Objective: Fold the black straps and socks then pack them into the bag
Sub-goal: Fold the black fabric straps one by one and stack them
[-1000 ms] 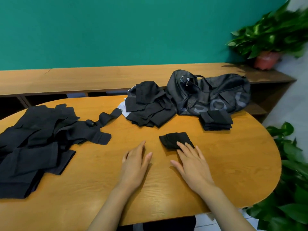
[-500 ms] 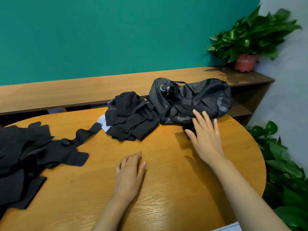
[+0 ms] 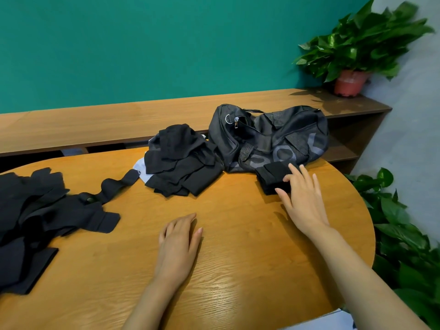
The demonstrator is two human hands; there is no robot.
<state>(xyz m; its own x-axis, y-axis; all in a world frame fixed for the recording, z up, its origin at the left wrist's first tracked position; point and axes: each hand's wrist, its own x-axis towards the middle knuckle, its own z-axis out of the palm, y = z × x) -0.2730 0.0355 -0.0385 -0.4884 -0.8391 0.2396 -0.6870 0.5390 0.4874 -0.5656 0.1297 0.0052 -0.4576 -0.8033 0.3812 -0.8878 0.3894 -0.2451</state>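
Two bare hands work at a wooden table. The right hand, fingers spread and nearly straight, rests on a folded stack of black pieces, thumb at the stack's near edge, with nothing gripped. Just beyond its fingertips, touching the stack, lies the black bag. A zip pull shows toward the bag's far left end, but whether its mouth is open cannot be told. The left hand lies flat and relaxed on the wood, holding nothing. Well off to that hand's left sprawls a heap of unfolded straps. Ahead of it, between heap and bag, sits a looser pile of dark fabric, likely the socks. The step appears to be squaring the stack beside the bag. Doing it well would call for light downward pressure and aligned edges, so the folds do not spring open. Much folding seems left.
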